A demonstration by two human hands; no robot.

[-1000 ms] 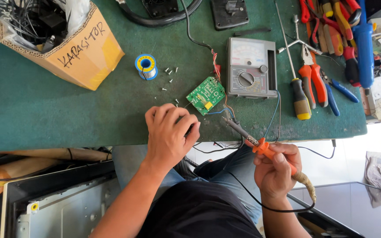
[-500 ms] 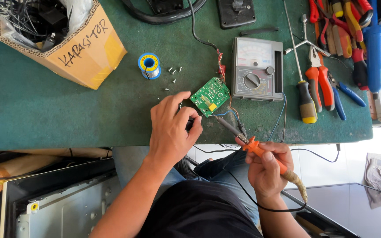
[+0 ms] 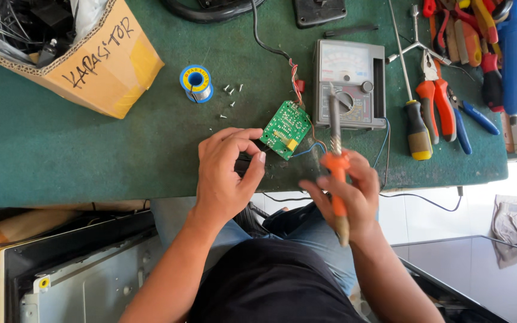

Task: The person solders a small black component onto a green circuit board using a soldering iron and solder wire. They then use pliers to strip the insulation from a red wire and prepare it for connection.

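My left hand rests on the green table top, fingers curled around a small dark part right beside a green circuit board. Wires run from the board toward a grey analogue multimeter. My right hand grips a soldering iron by its orange handle. Its metal shaft points up and away from me, the tip over the multimeter, just right of the board.
A cardboard box of black parts stands at the far left. A blue solder spool and several loose screws lie behind the board. Screwdrivers, orange pliers and other tools fill the right side.
My right hand has swung the soldering iron from pointing left at the board to pointing straight up over the multimeter. My left hand stayed by the board.
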